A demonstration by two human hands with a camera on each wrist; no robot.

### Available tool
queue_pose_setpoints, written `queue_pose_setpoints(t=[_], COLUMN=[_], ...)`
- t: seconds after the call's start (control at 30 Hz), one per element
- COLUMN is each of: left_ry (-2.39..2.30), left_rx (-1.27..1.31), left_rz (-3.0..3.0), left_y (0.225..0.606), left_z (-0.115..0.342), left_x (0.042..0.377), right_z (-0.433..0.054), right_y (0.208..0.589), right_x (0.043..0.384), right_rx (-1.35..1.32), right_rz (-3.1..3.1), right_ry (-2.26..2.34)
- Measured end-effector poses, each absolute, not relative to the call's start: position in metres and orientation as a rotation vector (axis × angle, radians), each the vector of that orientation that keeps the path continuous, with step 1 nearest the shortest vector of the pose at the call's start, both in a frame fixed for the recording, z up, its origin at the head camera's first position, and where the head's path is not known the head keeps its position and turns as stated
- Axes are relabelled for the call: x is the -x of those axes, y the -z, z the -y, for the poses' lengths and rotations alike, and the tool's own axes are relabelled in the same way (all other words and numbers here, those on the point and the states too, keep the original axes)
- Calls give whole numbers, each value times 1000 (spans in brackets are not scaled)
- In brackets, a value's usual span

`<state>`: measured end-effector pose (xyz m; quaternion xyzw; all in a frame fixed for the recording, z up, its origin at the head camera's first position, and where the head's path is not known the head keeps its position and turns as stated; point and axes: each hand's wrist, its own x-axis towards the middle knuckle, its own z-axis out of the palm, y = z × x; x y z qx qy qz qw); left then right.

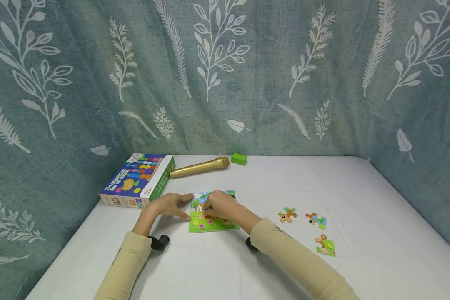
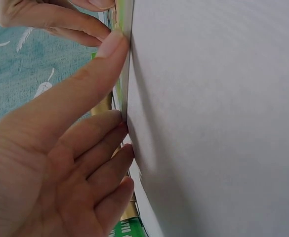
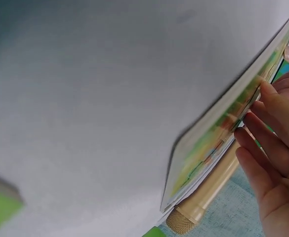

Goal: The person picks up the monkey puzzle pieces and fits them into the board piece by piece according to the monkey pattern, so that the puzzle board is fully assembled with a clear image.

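On the white table (image 1: pixel 360 187), a colourful box (image 1: pixel 135 179) sits at far left. Near the middle lies the puzzle board (image 1: pixel 207 225), a gold microphone (image 1: pixel 200 168) beyond it. The left hand (image 1: pixel 172 205) spreads thumb and forefinger along the board's left edge, touching it. The right hand (image 1: pixel 226 207) has bent fingers over the board, fingertips on its surface; whether they pinch a piece, I cannot tell. A green block (image 1: pixel 239 158) rests far; three loose pieces (image 1: pixel 316 220) lie right.
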<state>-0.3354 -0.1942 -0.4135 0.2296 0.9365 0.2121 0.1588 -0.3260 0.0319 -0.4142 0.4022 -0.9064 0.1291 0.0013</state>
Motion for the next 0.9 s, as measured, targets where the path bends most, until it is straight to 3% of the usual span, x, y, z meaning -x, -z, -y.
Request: queue_pose_setpoints(t=[0.4,0.9], left_ry=[-618,-609], left_rx=[-690,-677], left_rz=[-2688,-2692], left_y=[416,416], left_z=[195,193], left_x=[336,336], right_z=[-40,-72], right_y=[415,398], right_x=[332,312], right_rx=[-1181,-1329], right_rz=[2964,2750], right_ry=[-643,-878])
